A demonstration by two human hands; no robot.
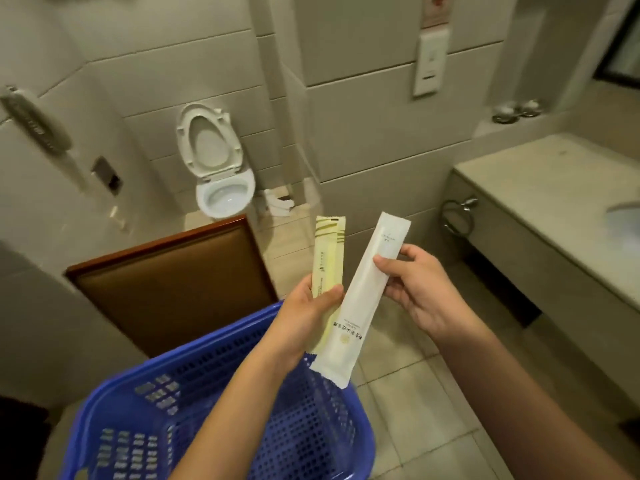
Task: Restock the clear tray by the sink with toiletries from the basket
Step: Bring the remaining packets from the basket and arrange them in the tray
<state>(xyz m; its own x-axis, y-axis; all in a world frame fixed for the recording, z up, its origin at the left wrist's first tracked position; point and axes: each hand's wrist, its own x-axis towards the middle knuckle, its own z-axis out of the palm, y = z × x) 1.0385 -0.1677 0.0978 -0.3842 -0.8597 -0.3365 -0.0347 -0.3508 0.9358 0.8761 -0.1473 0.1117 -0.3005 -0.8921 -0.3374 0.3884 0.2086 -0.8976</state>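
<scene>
Right hand [419,292] pinch grip, white packet [363,306]

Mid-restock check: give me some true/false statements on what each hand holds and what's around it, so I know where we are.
The left hand holds a pale yellow packet. True.
The right hand is empty. False: it pinches a long white packet.
The toilet lid is down. False: it stands raised.
Part of the sink shows at the right edge, set in the counter. True.
The blue basket is below the left forearm. True.
</scene>
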